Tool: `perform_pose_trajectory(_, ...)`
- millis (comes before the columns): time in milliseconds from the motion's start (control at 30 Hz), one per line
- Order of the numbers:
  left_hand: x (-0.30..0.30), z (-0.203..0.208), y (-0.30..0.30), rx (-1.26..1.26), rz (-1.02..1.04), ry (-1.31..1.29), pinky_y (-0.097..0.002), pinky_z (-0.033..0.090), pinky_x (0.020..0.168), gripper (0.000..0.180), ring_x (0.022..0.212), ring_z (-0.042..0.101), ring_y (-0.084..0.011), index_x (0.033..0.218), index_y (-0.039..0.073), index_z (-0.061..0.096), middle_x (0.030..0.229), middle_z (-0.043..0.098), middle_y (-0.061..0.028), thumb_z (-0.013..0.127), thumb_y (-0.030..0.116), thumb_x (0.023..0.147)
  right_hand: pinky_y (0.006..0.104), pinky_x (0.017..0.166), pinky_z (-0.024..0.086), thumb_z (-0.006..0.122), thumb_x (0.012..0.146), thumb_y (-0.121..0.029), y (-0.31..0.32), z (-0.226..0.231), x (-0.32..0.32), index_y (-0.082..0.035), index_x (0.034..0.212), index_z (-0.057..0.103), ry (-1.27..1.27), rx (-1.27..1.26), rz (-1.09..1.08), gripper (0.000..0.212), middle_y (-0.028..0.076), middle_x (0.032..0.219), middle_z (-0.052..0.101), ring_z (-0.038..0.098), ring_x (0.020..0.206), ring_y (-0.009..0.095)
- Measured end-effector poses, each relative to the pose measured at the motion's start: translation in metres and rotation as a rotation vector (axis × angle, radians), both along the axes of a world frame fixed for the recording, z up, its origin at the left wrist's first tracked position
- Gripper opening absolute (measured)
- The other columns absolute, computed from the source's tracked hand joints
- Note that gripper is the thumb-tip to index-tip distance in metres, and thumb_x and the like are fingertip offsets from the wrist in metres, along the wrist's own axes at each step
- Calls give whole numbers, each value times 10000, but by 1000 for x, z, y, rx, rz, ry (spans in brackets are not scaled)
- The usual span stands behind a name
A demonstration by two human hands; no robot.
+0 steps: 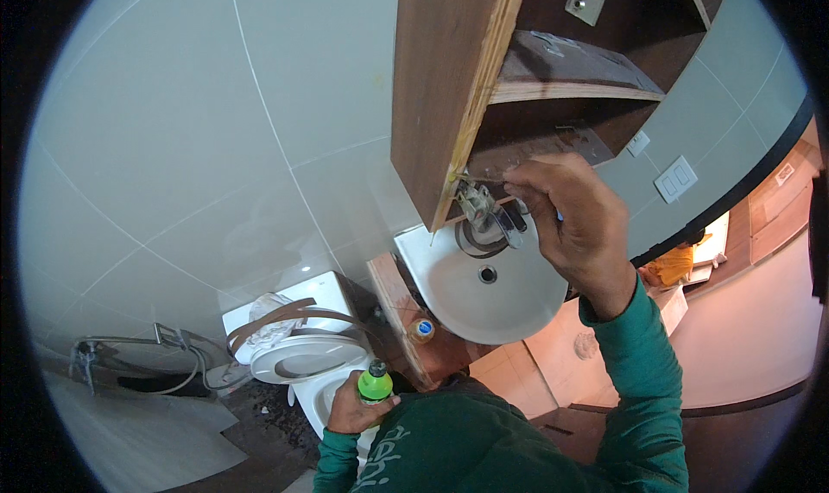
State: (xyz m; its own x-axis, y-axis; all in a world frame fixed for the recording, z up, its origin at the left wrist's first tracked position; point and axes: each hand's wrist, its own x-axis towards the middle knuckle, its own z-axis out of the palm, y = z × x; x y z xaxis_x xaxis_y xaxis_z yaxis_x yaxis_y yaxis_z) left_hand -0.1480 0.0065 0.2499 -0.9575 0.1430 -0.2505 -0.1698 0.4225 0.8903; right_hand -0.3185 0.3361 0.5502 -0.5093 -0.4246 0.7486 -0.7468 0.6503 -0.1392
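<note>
My left hand (350, 408) is wrapped round a bright green bottle (376, 384) with a black top, held low in front of my body. My right hand (579, 221) is raised at the wall cabinet (445, 79), its thumb and forefinger pinched on a thin stick (485, 179). The stick's far end meets the cabinet's raw front edge, where yellowish smears show. Right below it, a metal hinge (486, 214) hangs from that edge. I cannot make out the stick's exact kind.
Under the cabinet is a white washbasin (466, 290); a small round container (422, 330) stands on the brown counter (401, 307) beside it. A toilet (298, 368) with a curled brown strip (285, 313) across it is at lower left. A round mirror (734, 260) hangs at right.
</note>
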Motion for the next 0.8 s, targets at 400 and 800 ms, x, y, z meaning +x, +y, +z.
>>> perform_pose_trajectory(400, -11, 11, 1, -26, -58, 27, -410, 592, 889, 644, 954, 741, -255, 1198, 0, 637, 1024, 757, -141, 982, 350, 782, 368, 681, 621, 837, 902, -31, -43, -63, 28, -38, 1022, 723, 48, -361, -234, 165, 122, 928, 767, 781, 797, 263)
perform_pose_trajectory(800, -7, 10, -2, -48, -83, 46, -415, 591, 885, 638, 950, 745, -276, 1209, 2, 638, 1027, 753, -149, 973, 354, 795, 346, 745, 621, 843, 928, -82, -43, -109, 48, -33, 1033, 731, -159, -563, -227, 161, 121, 943, 778, 774, 819, 220)
